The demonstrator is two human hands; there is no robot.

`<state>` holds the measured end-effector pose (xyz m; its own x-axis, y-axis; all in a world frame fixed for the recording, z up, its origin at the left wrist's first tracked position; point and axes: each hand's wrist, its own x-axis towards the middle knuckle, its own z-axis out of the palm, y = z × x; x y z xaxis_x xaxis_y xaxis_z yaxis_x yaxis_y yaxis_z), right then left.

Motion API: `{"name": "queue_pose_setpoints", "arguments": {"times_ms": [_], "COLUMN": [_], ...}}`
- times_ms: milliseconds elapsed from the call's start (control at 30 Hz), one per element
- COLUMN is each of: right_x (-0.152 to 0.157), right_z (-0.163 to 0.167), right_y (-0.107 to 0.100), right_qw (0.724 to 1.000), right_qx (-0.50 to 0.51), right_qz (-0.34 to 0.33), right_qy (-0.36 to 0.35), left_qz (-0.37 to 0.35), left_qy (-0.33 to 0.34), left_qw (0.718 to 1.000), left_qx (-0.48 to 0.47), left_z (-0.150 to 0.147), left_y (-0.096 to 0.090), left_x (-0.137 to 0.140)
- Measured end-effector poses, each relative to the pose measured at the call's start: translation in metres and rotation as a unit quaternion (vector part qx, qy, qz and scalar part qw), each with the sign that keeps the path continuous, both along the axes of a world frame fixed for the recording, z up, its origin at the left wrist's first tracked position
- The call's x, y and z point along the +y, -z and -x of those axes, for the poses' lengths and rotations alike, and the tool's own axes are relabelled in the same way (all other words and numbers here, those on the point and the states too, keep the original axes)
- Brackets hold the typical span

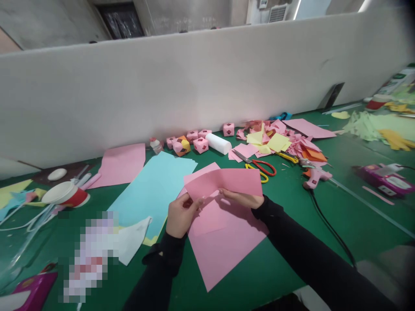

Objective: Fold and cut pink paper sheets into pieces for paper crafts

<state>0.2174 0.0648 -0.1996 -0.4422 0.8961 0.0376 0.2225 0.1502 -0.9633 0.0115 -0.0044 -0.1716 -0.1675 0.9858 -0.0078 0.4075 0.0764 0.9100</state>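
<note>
Between my two hands, a pink paper sheet (240, 181) is raised and bent over, its upper part standing as a curved flap. My left hand (181, 214) pinches its left side between thumb and fingers. My right hand (241, 198) grips the sheet from the right, thumb near the middle, with some fingers hidden behind the paper. Under both hands, a larger pink sheet (223, 259) lies flat on the green table (279, 276). Right of the hands are scissors (256, 166) with red and yellow handles and a pink glue gun (316, 175).
Blue sheets (142, 190) and another pink sheet (123, 164) lie to the left, near a red-and-white paper cup (66, 194). Folded pink paper shapes (201, 144), a white roll (218, 144) and a pile of paper scraps (272, 134) line the white partition (181, 95).
</note>
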Motion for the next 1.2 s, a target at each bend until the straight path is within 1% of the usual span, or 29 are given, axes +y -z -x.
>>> {"name": "queue_pose_setpoints", "arguments": {"times_ms": [133,300,333,433,533,600,667,767,833,967,1033,1133,1200], "right_x": [0.004,0.016,0.018,0.023,0.029,0.034,0.039,0.046,0.046,0.039,0.032,0.022,0.015], "right_z": [-0.002,-0.012,-0.015,-0.024,-0.033,-0.04,-0.047,-0.055,-0.055,-0.041,-0.03,-0.015,-0.006], "right_y": [-0.003,-0.008,-0.008,-0.009,-0.011,-0.013,-0.014,-0.013,-0.011,-0.01,-0.011,-0.012,-0.012], "right_qw": [0.998,0.981,0.978,0.973,0.972,0.971,0.973,0.977,0.98,0.988,0.993,0.997,0.991], "right_qx": [-0.038,-0.076,-0.082,-0.098,-0.115,-0.11,-0.078,-0.025,-0.001,0.028,0.033,0.048,0.074], "right_qz": [-0.049,-0.16,-0.172,-0.175,-0.155,-0.151,-0.141,-0.099,-0.078,-0.061,-0.036,0.043,0.109], "right_qy": [0.014,0.074,0.085,0.111,0.135,0.15,0.163,0.187,0.184,0.137,0.112,0.037,-0.029], "left_qz": [0.003,-0.008,-0.011,-0.018,-0.021,-0.023,-0.03,-0.043,-0.049,-0.044,-0.039,-0.042,-0.046], "left_qy": [-0.005,-0.013,-0.015,-0.02,-0.029,-0.043,-0.06,-0.077,-0.082,-0.088,-0.091,-0.094,-0.088], "left_qw": [1.0,1.0,0.999,0.998,0.998,0.998,0.997,0.994,0.992,0.993,0.994,0.994,0.995], "left_qx": [0.007,0.028,0.033,0.049,0.049,0.039,0.038,0.066,0.082,0.069,0.049,0.021,0.002], "left_z": [0.0,0.001,0.001,0.001,0.003,0.005,0.008,0.013,0.015,0.013,0.01,0.006,0.004], "left_y": [0.0,-0.005,-0.006,-0.008,-0.009,-0.01,-0.012,-0.014,-0.013,-0.013,-0.013,-0.015,-0.015], "left_x": [0.0,0.001,0.001,0.001,0.0,0.0,0.001,0.003,0.003,0.003,0.002,0.0,0.0]}}
